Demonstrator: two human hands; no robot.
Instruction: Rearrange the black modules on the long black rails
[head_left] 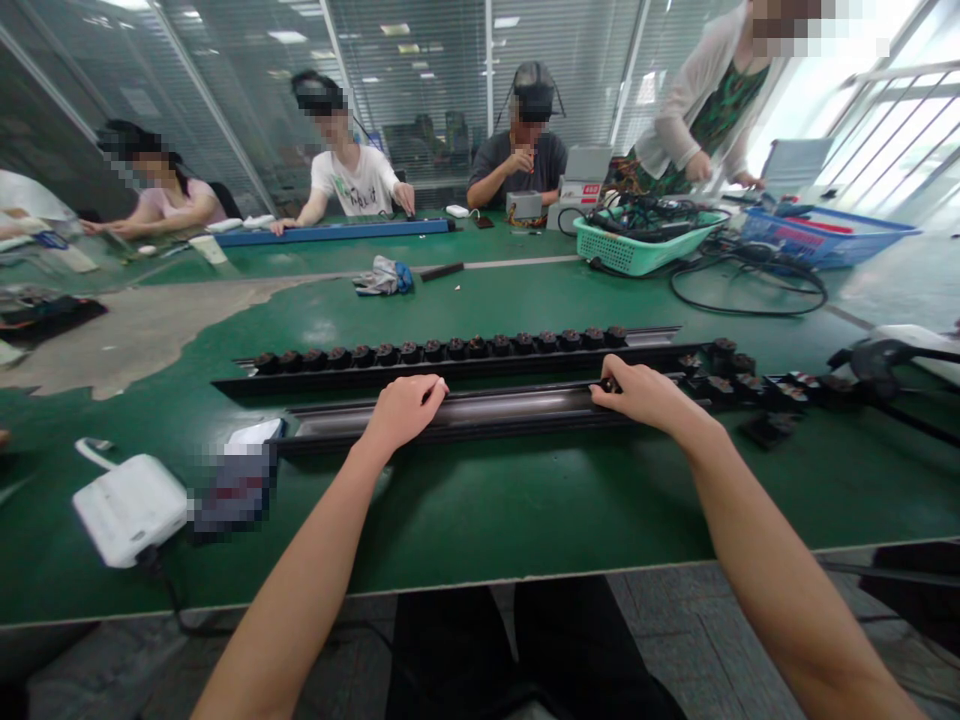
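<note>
Across the table in front of me lies a long black rail (517, 404) with a shiny metal channel. My left hand (405, 412) is closed on the rail left of its middle, thumb and fingers at the far edge. Farther right, my right hand (641, 398) pinches a small black part (610, 384) at the channel; the fingers partly hide it. Just behind, a second black rail (450, 372) carries a row of round black parts (476, 346) with copper-coloured tops. Several loose black parts (746, 387) are scattered past the right end of the front rail.
A white power adapter (133, 508) and a dark pouch-like item (236, 490) lie at the left. Gloves (385, 276) lie farther back. A green basket (637, 245) of cables and a blue basket (825, 238) stand at the back right. Several people are across the table.
</note>
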